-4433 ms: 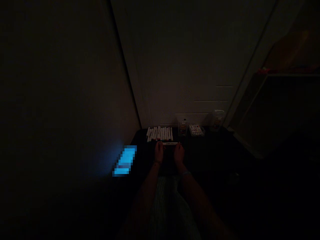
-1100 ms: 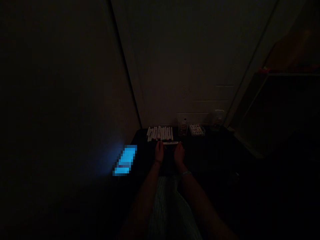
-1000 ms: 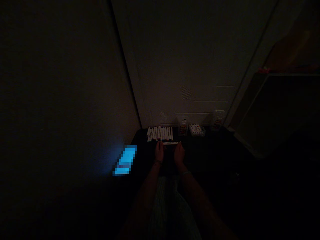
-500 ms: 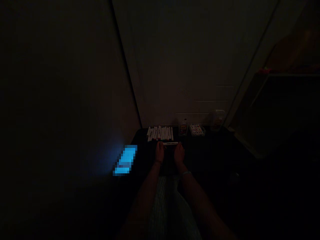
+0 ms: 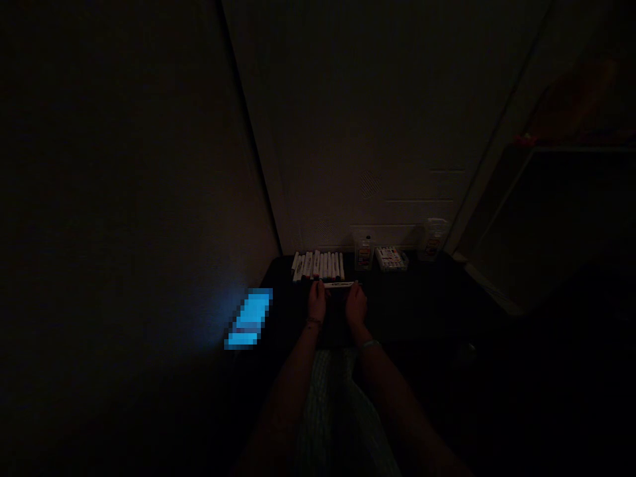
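The room is very dark. My left hand [image 5: 316,302] and my right hand [image 5: 356,303] hold a white marker [image 5: 338,284] level between them, one hand closed on each end, above a dark surface [image 5: 412,298]. Just beyond the marker lies a row of several white markers [image 5: 318,265] side by side near the wall.
A glowing blue screen [image 5: 248,318] lies to the left of my hands. By the wall to the right stand a small bottle or box [image 5: 364,254], a flat pack of coloured items [image 5: 391,258] and a clear container [image 5: 434,240]. A dark cabinet [image 5: 556,218] stands at the right.
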`<state>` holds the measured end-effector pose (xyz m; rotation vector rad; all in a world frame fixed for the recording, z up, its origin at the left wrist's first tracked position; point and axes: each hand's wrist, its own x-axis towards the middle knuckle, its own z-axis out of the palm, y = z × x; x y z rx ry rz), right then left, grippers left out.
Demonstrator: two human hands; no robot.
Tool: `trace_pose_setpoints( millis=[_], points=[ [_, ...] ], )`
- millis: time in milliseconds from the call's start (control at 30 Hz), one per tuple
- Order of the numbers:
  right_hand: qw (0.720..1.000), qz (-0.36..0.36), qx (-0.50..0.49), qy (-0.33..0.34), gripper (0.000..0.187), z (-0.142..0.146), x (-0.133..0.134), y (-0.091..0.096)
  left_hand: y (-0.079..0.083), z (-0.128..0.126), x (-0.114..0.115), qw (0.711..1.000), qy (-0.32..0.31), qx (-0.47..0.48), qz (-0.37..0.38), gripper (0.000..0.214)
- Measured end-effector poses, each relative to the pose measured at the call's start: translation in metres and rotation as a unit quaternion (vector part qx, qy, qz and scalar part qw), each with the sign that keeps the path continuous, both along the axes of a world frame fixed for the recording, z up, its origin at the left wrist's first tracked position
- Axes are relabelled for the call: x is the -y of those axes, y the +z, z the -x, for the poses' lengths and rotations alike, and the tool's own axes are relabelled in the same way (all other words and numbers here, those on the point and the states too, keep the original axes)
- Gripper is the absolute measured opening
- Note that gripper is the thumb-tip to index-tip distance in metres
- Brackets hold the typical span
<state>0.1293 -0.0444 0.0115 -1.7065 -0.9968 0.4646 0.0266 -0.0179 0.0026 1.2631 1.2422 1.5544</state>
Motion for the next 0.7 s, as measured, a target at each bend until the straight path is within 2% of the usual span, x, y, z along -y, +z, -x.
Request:
trace_pose_setpoints(
  millis=[400,700],
  points=[
    [1.0,-0.004,-0.007,0.013,0.046,0.0001,0.0044,0.0068,-0.0012,0.0006,-0.0007,1.0,-0.009,-0.004,-0.004,0.037],
    [1.0,0.004,0.0,0.01,0.047,-0.0011,0.0003,-0.0005,0.0005,-0.0005,0.0014,1.0,-0.003,-0.01,-0.001,0.034]
  ],
)
